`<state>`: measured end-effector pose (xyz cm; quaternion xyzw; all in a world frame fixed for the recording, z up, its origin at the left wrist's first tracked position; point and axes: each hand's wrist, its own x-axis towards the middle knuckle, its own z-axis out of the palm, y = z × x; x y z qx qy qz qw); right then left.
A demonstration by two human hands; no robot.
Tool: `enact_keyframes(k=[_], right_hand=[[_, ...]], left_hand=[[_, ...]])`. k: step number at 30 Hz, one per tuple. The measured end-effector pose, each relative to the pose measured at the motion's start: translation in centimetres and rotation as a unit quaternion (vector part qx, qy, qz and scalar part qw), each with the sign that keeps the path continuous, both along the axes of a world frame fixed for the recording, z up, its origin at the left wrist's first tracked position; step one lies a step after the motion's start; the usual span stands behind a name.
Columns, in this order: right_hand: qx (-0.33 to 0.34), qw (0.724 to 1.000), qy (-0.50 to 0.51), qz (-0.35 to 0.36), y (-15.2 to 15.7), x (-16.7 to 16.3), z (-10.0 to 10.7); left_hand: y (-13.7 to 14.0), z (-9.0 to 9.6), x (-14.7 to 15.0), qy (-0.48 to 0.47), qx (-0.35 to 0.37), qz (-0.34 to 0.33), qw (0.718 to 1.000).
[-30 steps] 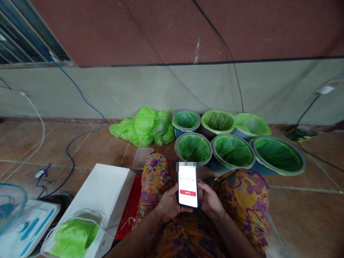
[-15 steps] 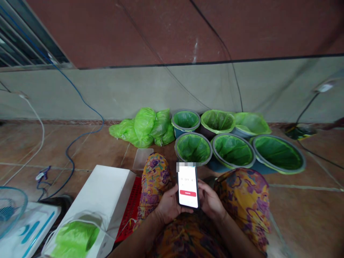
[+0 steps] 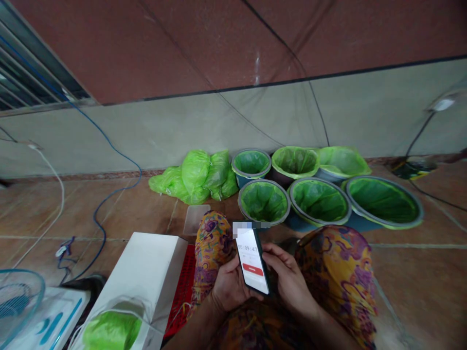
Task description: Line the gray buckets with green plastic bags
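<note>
A smartphone (image 3: 251, 255) with a lit white screen, timer digits and a red button is held between my knees. My left hand (image 3: 229, 287) is closed around its lower left side, thumb along the edge and fingers beneath. At the right edge, my right hand (image 3: 290, 279) grips the phone with bent fingers; some of its fingertips are hidden behind it. Beyond the phone stand several bins lined with green bags, the nearest being a round bin (image 3: 264, 200). Filled green plastic bags (image 3: 195, 177) lie heaped left of the bins.
To my left are a white box (image 3: 136, 272) with a roll of green bags (image 3: 112, 330) on it, a red basket (image 3: 180, 287) and a fan (image 3: 18, 301). A clear plastic container (image 3: 196, 218) lies on the tiles. A blue cable (image 3: 109, 194) crosses the floor.
The phone has tilted, its top leaning left. My right hand has shifted slightly up along its edge. The whole view has rotated a little.
</note>
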<state>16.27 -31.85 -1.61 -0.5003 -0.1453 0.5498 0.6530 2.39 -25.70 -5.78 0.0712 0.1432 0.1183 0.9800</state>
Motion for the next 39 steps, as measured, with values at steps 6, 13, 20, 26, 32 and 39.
enact_keyframes(k=[6,13,20,26,32,39], right_hand=[[-0.057,0.993,0.037,-0.093,0.2,0.0,-1.1],[-0.063,0.988,0.063,-0.123,0.2,0.1,-2.2],[-0.084,0.978,0.153,-0.113,0.6,0.2,-2.9],[-0.090,0.973,0.178,-0.113,0.9,0.2,-2.8],[-0.095,0.974,0.171,-0.114,0.8,0.2,-3.1],[-0.105,0.972,0.173,-0.117,0.7,0.3,-3.5]], left_hand=[[-0.1,0.0,0.1,0.031,0.028,0.003,0.999],[-0.2,0.5,0.0,0.058,0.028,-0.005,0.998],[-0.2,-0.3,0.3,0.082,0.027,0.014,0.996],[-0.1,-1.1,0.7,0.098,0.021,0.013,0.995],[-0.2,-1.2,0.8,0.092,0.021,0.014,0.995],[-0.1,-1.1,0.7,0.098,0.024,0.012,0.995]])
